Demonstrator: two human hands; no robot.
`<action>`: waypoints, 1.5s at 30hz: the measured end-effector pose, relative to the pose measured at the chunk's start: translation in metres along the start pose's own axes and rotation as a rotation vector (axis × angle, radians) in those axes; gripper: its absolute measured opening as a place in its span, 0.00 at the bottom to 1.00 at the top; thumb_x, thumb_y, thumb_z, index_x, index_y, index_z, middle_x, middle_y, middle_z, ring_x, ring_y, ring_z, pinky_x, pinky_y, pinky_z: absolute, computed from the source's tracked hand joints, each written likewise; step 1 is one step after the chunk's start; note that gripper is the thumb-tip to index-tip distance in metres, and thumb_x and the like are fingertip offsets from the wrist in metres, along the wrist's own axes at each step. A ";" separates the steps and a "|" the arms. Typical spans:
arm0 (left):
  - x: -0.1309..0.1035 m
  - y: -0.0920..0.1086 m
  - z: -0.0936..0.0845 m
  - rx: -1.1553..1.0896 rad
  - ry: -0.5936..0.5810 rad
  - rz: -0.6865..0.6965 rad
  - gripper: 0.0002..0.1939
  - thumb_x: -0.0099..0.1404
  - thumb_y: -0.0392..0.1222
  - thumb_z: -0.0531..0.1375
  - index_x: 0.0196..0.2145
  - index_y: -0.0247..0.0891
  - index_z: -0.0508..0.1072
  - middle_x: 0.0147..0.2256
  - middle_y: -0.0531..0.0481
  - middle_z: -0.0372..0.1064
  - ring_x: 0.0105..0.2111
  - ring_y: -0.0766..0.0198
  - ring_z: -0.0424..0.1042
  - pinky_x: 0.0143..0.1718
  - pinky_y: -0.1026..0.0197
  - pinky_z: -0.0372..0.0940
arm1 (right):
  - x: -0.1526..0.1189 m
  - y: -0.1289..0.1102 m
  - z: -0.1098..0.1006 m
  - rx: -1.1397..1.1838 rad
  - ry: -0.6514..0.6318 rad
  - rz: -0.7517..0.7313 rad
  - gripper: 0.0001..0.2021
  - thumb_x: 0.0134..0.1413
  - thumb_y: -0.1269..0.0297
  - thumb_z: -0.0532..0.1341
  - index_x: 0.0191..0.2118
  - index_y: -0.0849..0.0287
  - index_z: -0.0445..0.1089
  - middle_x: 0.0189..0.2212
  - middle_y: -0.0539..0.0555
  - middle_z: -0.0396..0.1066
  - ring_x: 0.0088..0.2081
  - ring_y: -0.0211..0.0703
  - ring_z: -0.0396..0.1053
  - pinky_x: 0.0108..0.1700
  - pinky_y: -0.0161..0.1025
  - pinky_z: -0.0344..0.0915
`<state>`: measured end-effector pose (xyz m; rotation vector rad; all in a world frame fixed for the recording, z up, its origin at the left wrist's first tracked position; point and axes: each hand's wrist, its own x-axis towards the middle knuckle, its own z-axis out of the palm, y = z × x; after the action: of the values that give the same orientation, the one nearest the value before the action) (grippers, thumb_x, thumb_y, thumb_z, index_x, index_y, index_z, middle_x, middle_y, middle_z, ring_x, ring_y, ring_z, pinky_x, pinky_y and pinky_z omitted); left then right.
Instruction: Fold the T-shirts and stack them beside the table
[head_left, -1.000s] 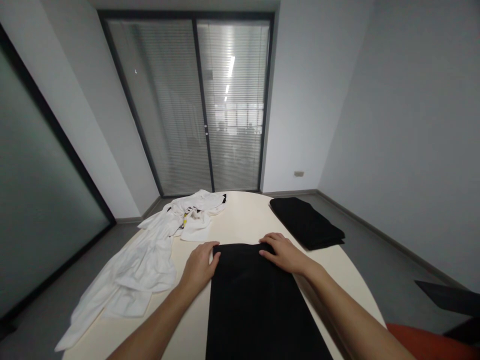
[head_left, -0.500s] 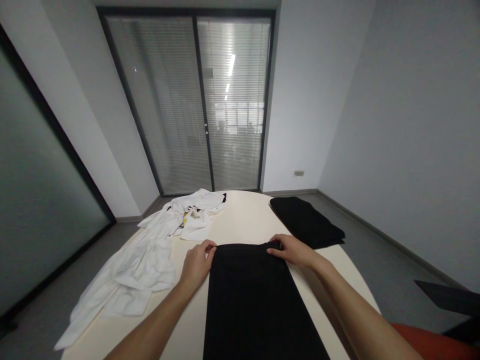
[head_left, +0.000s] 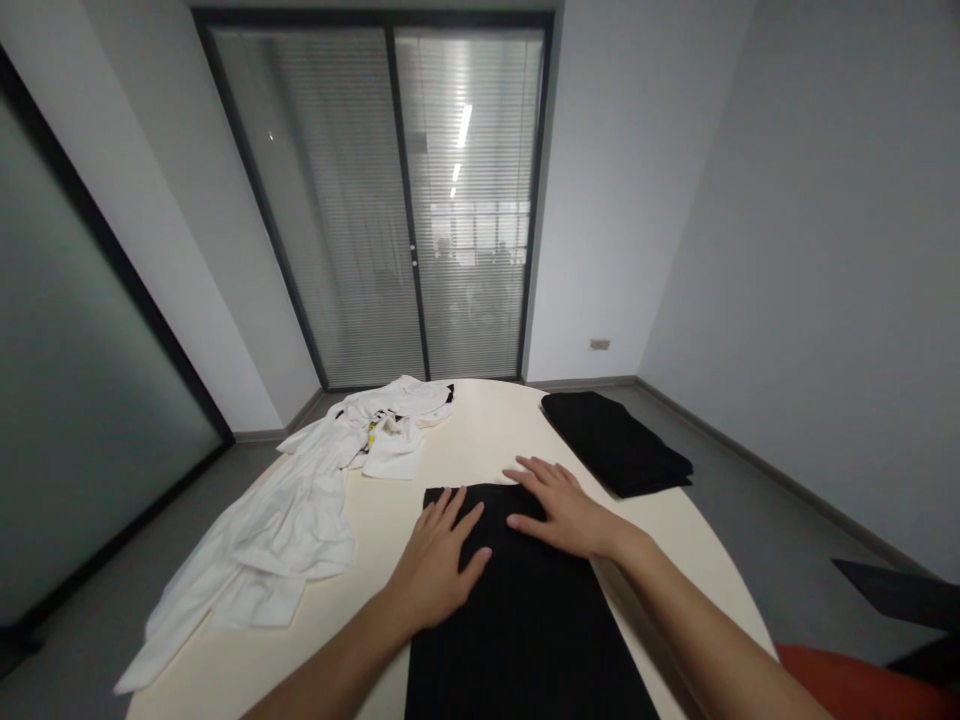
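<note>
A long black cloth [head_left: 525, 630] lies flat on the pale table [head_left: 480, 430], its far edge straight and its near end running out of the frame. My left hand [head_left: 442, 560] rests on its far left part, fingers spread and palm down. Near the far right corner, my right hand [head_left: 559, 510] is over the cloth with its fingers apart, the fingertips reaching around the far edge. Neither hand grips anything.
Crumpled white garments [head_left: 300, 510] spread along the table's left side. A folded black garment [head_left: 615, 440] lies at the right edge. Something red [head_left: 847, 680] and a dark object [head_left: 900, 595] are at the lower right. Blinds cover the glass behind.
Both hands have let go of the cloth's far corners and opened. My left hand moved right and nearer onto the cloth, and my right hand shifted slightly left.
</note>
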<state>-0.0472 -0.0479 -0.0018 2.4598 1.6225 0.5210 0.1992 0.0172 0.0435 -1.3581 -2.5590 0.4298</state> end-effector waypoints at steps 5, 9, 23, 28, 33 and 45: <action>0.013 -0.013 -0.003 0.034 0.055 -0.007 0.27 0.69 0.49 0.58 0.64 0.43 0.65 0.67 0.42 0.56 0.67 0.46 0.53 0.65 0.36 0.51 | 0.001 -0.013 0.016 0.023 -0.245 0.019 0.45 0.54 0.28 0.51 0.72 0.42 0.44 0.73 0.54 0.32 0.72 0.65 0.28 0.68 0.67 0.27; 0.003 0.001 -0.016 -0.016 0.057 0.084 0.25 0.70 0.46 0.58 0.63 0.43 0.65 0.65 0.43 0.59 0.66 0.48 0.57 0.66 0.38 0.52 | 0.013 0.006 0.026 -0.013 -0.142 0.074 0.43 0.56 0.28 0.48 0.72 0.42 0.45 0.73 0.53 0.35 0.73 0.62 0.30 0.69 0.64 0.28; -0.016 0.047 -0.031 -0.194 -0.304 0.503 0.29 0.71 0.54 0.56 0.67 0.53 0.58 0.69 0.50 0.50 0.69 0.46 0.46 0.67 0.34 0.43 | 0.034 0.043 0.030 -0.157 0.161 0.222 0.32 0.64 0.39 0.50 0.67 0.49 0.61 0.70 0.59 0.51 0.68 0.62 0.49 0.65 0.56 0.51; -0.016 0.045 -0.029 -0.218 -0.266 0.412 0.24 0.73 0.48 0.55 0.65 0.54 0.62 0.68 0.53 0.54 0.69 0.50 0.48 0.68 0.35 0.43 | 0.033 0.051 0.033 -0.084 0.106 0.228 0.33 0.65 0.39 0.47 0.69 0.49 0.55 0.72 0.57 0.45 0.72 0.60 0.39 0.68 0.56 0.45; -0.009 0.028 -0.006 -0.081 -0.083 0.117 0.25 0.74 0.50 0.51 0.65 0.44 0.63 0.69 0.45 0.51 0.70 0.45 0.45 0.67 0.33 0.45 | 0.034 0.053 0.033 -0.060 0.097 0.223 0.34 0.65 0.38 0.47 0.69 0.50 0.55 0.72 0.57 0.45 0.72 0.60 0.38 0.68 0.57 0.44; -0.023 0.058 -0.009 -0.058 -0.207 0.743 0.27 0.73 0.52 0.54 0.68 0.56 0.55 0.70 0.51 0.48 0.69 0.43 0.48 0.64 0.35 0.53 | 0.031 0.044 0.031 -0.084 0.135 0.307 0.34 0.62 0.38 0.52 0.68 0.47 0.58 0.70 0.57 0.51 0.69 0.66 0.46 0.67 0.60 0.44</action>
<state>-0.0087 -0.0935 0.0200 2.8965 0.5704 0.3598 0.2060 0.0614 0.0007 -1.7553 -2.2896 0.2707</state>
